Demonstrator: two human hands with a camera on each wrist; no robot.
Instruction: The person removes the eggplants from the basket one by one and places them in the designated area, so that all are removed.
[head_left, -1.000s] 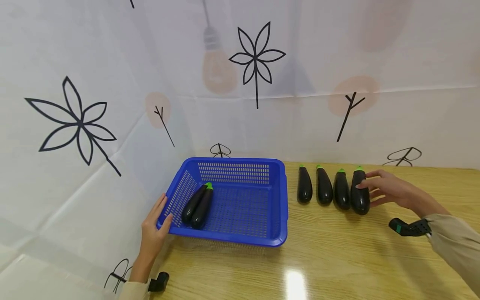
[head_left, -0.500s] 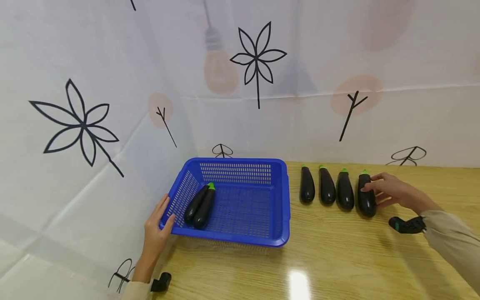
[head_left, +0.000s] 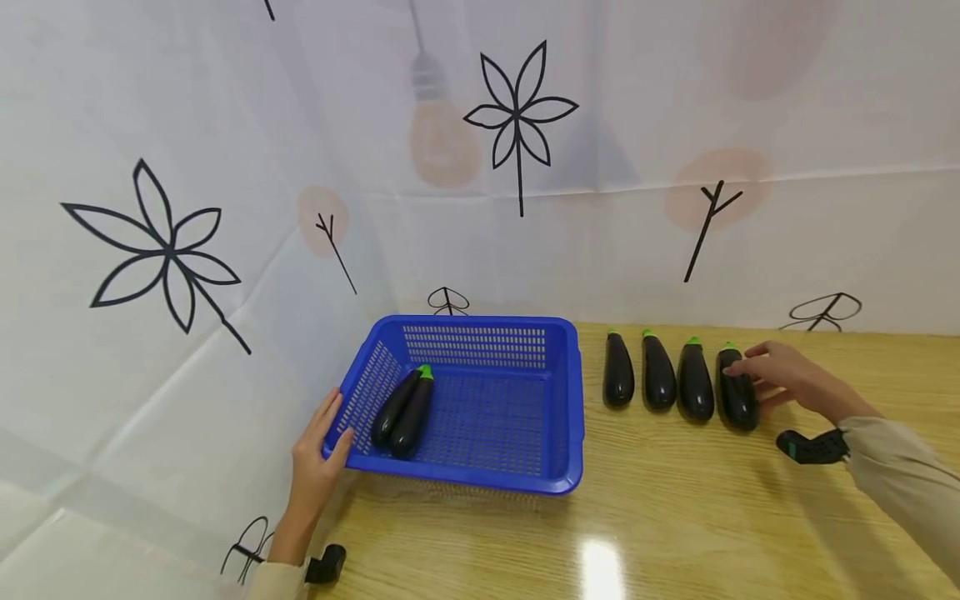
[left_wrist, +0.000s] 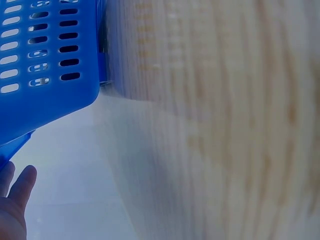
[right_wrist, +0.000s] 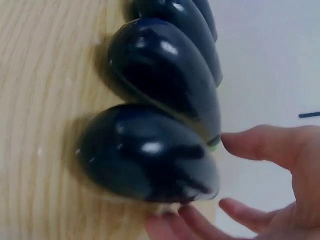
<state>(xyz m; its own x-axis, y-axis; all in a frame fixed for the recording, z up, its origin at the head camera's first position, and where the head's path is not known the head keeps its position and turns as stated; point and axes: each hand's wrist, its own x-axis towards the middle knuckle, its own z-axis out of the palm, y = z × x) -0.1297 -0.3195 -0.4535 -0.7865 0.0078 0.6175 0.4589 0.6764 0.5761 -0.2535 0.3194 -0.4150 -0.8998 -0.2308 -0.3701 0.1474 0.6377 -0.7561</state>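
- Progress from the far left: left hand (head_left: pixel 313 465) at the near-left corner of the blue basket (head_left: pixel 465 477), thumb and fingers extended, apparently steadying it rather than curled round it.
- Inside the basket, toward its left side: two dark eggplants (head_left: pixel 412 417) lying side by side and touching, apart from the row outside.
- On the wooden surface (head_left: pixel 675 483), right of the basket: first eggplant (head_left: pixel 618 375), second eggplant (head_left: pixel 659 375) and third eggplant (head_left: pixel 696 383) lying roughly parallel, green stem ends toward the patterned cloth (head_left: pixel 600 258); free of either hand, so seemingly settled.
- At the row's right end: rightmost eggplant (head_left: pixel 738 405) just beside the third, right hand (head_left: pixel 791 379) at it, thumb and fingers to either side; pinching or merely touching, cannot tell.
- Overall, judged part-way through: four in line outside, two in the basket; rightmost seemingly the only one being worked on.
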